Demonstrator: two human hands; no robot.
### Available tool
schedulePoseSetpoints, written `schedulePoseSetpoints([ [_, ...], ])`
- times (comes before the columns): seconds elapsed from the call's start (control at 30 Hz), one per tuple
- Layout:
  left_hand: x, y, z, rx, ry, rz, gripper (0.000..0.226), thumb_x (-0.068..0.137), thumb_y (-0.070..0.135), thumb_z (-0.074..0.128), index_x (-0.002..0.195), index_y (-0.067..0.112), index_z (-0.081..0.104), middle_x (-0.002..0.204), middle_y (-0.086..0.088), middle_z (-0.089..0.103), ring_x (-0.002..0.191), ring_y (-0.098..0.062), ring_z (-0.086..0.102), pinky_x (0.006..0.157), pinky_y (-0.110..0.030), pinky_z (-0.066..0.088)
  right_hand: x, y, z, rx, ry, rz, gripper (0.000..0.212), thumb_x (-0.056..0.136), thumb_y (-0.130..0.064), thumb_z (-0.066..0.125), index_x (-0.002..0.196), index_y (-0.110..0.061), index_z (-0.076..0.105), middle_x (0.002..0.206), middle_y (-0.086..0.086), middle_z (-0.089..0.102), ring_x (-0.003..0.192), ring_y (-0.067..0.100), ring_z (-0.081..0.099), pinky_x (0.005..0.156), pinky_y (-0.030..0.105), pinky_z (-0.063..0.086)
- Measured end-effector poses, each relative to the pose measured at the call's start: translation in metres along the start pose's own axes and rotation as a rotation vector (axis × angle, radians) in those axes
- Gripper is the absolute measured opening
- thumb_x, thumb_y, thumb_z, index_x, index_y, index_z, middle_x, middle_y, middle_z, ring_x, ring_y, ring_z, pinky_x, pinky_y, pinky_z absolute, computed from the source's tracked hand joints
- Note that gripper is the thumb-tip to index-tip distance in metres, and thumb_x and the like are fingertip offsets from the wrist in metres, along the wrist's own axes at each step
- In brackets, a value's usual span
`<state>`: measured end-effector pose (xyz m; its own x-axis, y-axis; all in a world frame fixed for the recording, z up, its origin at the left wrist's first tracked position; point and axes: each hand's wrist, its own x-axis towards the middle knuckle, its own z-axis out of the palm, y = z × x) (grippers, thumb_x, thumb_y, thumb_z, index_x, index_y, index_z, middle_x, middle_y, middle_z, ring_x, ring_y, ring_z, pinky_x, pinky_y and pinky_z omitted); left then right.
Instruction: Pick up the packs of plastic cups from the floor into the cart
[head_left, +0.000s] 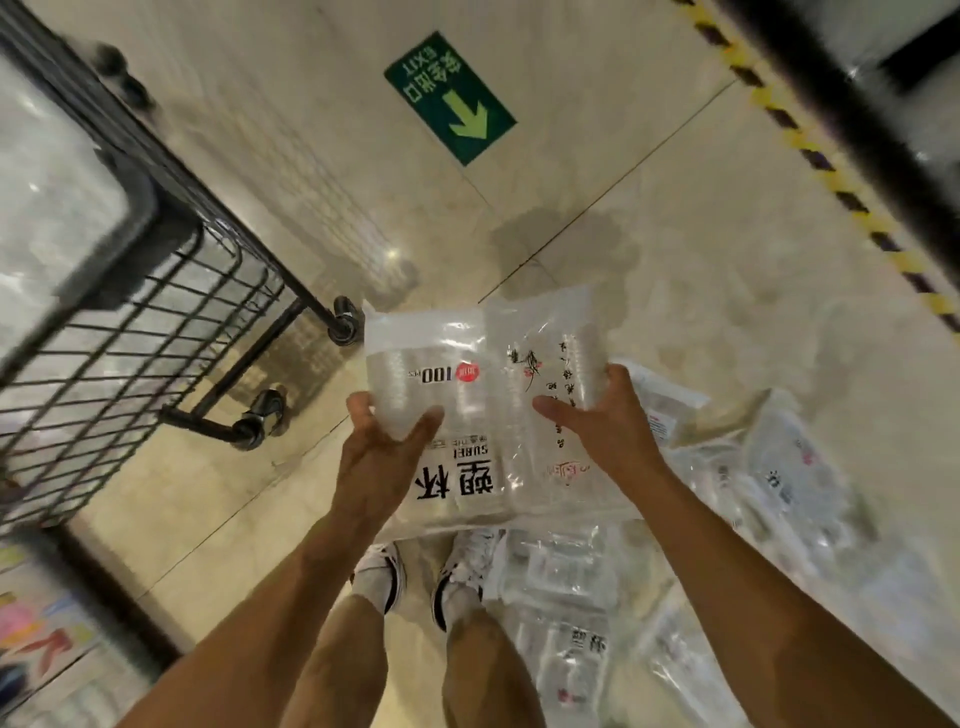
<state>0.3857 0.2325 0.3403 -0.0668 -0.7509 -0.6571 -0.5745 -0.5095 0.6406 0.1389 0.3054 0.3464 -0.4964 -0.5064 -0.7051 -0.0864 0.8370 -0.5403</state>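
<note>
Both arms reach out front: the left hand (387, 441) grips a pack of cups (415, 358) from below, thumb on top. The right hand (608, 421) curls round a second pack (545, 338) lying alongside. Both packs are up off the floor (571, 182), just right of the cart (171, 306). More packs (769, 483) litter the floor at right.
</note>
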Motion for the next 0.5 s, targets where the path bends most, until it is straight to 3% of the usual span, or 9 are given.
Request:
schedulePoseSetpoints([
  [0.1, -0.057, 0.058, -0.028, -0.035, -0.012, 0.054, 0.063, 0.093, 0.047, 0.078, 0.132, 0.022, 0.035, 0.11, 0.0, 0.072, 0.079, -0.011, 0.078, 0.065, -0.032, 0.066, -0.065, -0.046, -0.053, 0.038, 0.044, -0.028, 0.091, 0.077, -0.049, 0.095, 0.147, -0.022, 0.044, 0.132, -0.003, 0.062, 0.118, 0.024, 0.062, 0.093, 0.037, 0.05],
  [0.27, -0.161, 0.149, -0.099, -0.072, 0.006, 0.121, 0.065, 0.094, 0.053, 0.075, 0.139, 0.024, 0.039, 0.111, 0.012, 0.071, 0.09, -0.002, 0.071, 0.068, -0.017, 0.052, -0.175, -0.13, -0.117, 0.105, 0.013, -0.092, 0.093, 0.076, -0.049, 0.096, 0.149, -0.024, 0.043, 0.133, -0.002, 0.064, 0.118, 0.024, 0.066, 0.097, 0.042, 0.056],
  [0.33, -0.196, 0.177, -0.135, -0.082, 0.035, 0.147, 0.059, 0.096, 0.053, 0.073, 0.136, 0.026, 0.04, 0.105, 0.019, 0.066, 0.091, -0.002, 0.069, 0.066, -0.015, 0.048, -0.215, -0.168, -0.129, 0.128, -0.027, -0.115, 0.091, 0.072, -0.05, 0.098, 0.143, -0.024, 0.048, 0.13, 0.0, 0.069, 0.115, 0.024, 0.07, 0.094, 0.043, 0.06],
  [0.43, -0.234, 0.204, -0.194, -0.127, 0.112, 0.181, 0.051, 0.099, 0.048, 0.072, 0.13, 0.027, 0.037, 0.106, 0.022, 0.056, 0.092, -0.003, 0.062, 0.069, -0.016, 0.046, -0.264, -0.228, -0.126, 0.125, -0.084, -0.196, 0.11, 0.055, -0.064, 0.097, 0.145, -0.023, 0.049, 0.133, -0.001, 0.069, 0.118, 0.022, 0.07, 0.1, 0.05, 0.06],
  [0.5, -0.25, 0.216, -0.234, -0.153, 0.176, 0.183, 0.055, 0.099, 0.049, 0.071, 0.133, 0.024, 0.036, 0.106, 0.019, 0.053, 0.095, -0.01, 0.057, 0.079, -0.025, 0.044, -0.286, -0.269, -0.114, 0.091, -0.144, -0.255, 0.102, 0.061, -0.059, 0.099, 0.143, -0.021, 0.051, 0.132, 0.001, 0.07, 0.116, 0.022, 0.072, 0.097, 0.049, 0.062],
])
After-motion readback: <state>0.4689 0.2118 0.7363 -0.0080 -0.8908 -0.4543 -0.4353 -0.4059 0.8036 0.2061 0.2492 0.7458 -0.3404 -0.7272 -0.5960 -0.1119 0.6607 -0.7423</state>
